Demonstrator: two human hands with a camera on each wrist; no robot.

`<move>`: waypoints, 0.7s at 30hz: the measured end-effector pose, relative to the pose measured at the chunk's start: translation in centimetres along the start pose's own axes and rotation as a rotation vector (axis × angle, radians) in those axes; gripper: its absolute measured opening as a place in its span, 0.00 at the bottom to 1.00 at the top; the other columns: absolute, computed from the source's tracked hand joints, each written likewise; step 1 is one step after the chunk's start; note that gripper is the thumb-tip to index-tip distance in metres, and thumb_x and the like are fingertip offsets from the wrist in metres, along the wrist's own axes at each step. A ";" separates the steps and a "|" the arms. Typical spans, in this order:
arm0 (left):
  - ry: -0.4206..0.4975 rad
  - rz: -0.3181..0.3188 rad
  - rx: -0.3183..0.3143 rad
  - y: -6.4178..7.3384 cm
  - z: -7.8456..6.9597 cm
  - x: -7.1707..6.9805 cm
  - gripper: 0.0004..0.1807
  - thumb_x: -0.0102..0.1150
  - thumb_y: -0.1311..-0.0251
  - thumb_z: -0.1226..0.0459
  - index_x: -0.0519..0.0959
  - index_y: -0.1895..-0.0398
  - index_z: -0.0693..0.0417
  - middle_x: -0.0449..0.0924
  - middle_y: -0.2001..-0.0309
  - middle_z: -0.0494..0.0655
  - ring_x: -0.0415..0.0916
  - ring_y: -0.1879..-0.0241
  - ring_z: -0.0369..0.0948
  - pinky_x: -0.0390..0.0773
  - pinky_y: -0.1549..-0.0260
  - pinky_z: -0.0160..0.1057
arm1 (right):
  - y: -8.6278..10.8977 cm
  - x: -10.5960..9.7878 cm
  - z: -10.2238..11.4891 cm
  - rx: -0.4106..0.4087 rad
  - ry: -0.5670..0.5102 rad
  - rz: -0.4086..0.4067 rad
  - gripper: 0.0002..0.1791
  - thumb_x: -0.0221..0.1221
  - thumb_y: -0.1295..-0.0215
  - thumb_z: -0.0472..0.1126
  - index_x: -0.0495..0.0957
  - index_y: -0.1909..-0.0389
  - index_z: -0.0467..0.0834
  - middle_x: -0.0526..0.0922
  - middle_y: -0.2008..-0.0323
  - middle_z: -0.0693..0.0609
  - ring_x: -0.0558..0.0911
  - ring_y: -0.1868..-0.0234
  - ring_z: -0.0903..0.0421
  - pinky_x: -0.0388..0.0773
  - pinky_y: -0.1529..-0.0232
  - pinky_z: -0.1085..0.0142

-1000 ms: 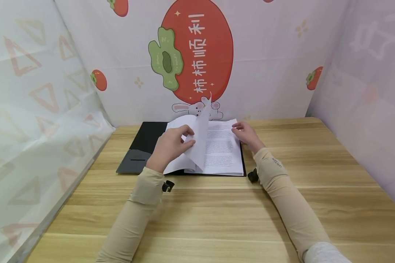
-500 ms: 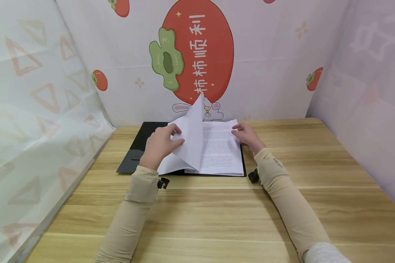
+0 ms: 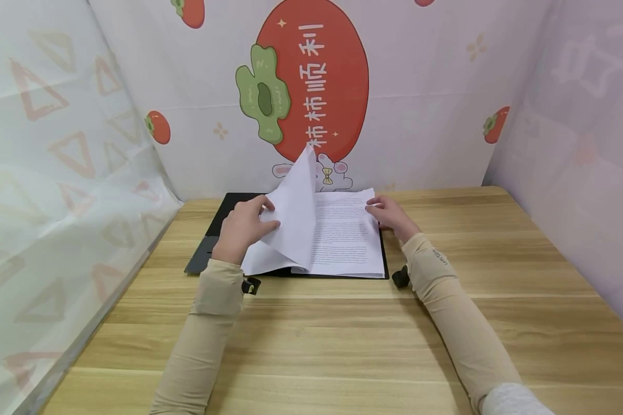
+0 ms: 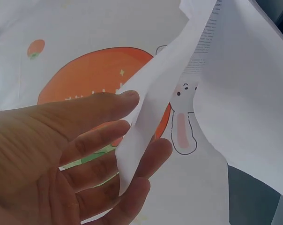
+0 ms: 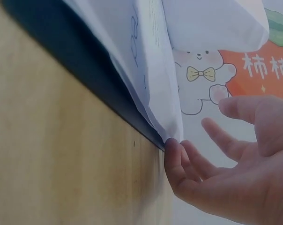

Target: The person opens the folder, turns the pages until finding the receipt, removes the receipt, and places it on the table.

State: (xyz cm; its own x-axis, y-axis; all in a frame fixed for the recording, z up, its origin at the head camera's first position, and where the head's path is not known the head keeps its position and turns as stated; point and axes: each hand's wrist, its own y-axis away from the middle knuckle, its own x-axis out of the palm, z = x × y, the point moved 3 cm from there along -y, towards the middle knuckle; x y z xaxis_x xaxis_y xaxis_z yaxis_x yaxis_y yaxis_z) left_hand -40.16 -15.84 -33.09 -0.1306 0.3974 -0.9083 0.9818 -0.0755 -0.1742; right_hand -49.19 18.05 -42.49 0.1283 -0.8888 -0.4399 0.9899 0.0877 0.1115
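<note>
A black folder (image 3: pixel 239 199) lies spread on the table with a stack of printed pages (image 3: pixel 342 230) on its right half. Between them a white sheet (image 3: pixel 296 213) stands raised and bends leftward. My left hand (image 3: pixel 241 227) holds the sheet's edge; in the left wrist view the sheet (image 4: pixel 148 101) runs between the thumb and fingers. My right hand (image 3: pixel 391 214) is at the stack's upper right edge, fingers loosely bent. In the right wrist view, fingertips of that hand (image 5: pixel 240 164) touch the corner of the pages (image 5: pixel 167 112), with thumb apart.
The wooden table (image 3: pixel 311 346) spreads in front of the folder and to its right. A white cloth backdrop (image 3: pixel 420 115) with a large printed persimmon rises behind the table's far edge. More patterned cloth hangs at both sides.
My left hand has moved left, drawing the raised sheet over with it, so more of the printed page beneath shows. The right hand has stayed about where it was.
</note>
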 end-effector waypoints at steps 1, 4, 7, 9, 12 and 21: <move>0.000 0.002 -0.005 0.0 0.1 0.0 0.20 0.71 0.35 0.55 0.81 0.43 0.48 0.85 0.46 0.55 0.83 0.53 0.53 0.82 0.59 0.53 | 0.0 0.0 0.0 0.001 -0.001 0.002 0.28 0.52 0.18 0.47 0.66 0.26 0.36 0.64 0.25 0.32 0.70 0.29 0.36 0.73 0.31 0.45; 0.002 0.009 -0.015 -0.2 0.5 0.0 0.20 0.70 0.34 0.56 0.80 0.42 0.50 0.85 0.45 0.56 0.83 0.53 0.53 0.82 0.59 0.54 | 0.0 0.0 0.0 0.003 -0.003 0.005 0.28 0.52 0.18 0.48 0.66 0.26 0.37 0.64 0.25 0.32 0.70 0.29 0.36 0.73 0.31 0.44; 0.002 0.014 -0.025 -0.4 1.0 0.1 0.20 0.70 0.34 0.56 0.80 0.42 0.51 0.85 0.44 0.57 0.83 0.53 0.53 0.82 0.58 0.53 | 0.1 0.0 0.0 0.006 -0.013 0.005 0.28 0.52 0.18 0.47 0.66 0.26 0.37 0.64 0.25 0.32 0.70 0.30 0.36 0.73 0.31 0.44; -0.003 0.015 -0.032 -0.6 1.4 0.3 0.20 0.70 0.34 0.57 0.80 0.42 0.52 0.85 0.43 0.58 0.83 0.52 0.53 0.82 0.57 0.53 | 0.1 0.0 0.0 0.008 -0.018 0.005 0.28 0.52 0.18 0.47 0.66 0.26 0.37 0.64 0.25 0.32 0.70 0.30 0.36 0.73 0.31 0.44; -0.014 0.015 -0.046 -0.9 2.1 0.5 0.20 0.70 0.34 0.57 0.81 0.43 0.53 0.84 0.44 0.57 0.82 0.52 0.53 0.82 0.56 0.53 | 0.1 -0.1 -0.1 0.010 -0.021 0.007 0.28 0.52 0.18 0.47 0.66 0.26 0.37 0.64 0.25 0.32 0.70 0.31 0.37 0.73 0.31 0.45; -0.050 0.070 -0.111 -1.2 3.9 1.1 0.19 0.72 0.36 0.57 0.83 0.47 0.56 0.83 0.50 0.57 0.79 0.54 0.53 0.80 0.56 0.52 | 0.0 -0.2 -0.2 0.027 -0.027 0.004 0.28 0.52 0.18 0.47 0.66 0.26 0.37 0.64 0.26 0.32 0.69 0.31 0.37 0.72 0.31 0.45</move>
State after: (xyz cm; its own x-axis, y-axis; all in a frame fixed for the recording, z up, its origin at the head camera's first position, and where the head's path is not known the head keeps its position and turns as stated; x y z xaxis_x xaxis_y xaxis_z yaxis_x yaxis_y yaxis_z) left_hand -42.00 -18.92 -35.34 -0.0652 0.3485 -0.9350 0.9976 0.0014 -0.0690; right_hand -49.25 18.30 -42.61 0.1301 -0.9002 -0.4156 0.9873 0.0792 0.1377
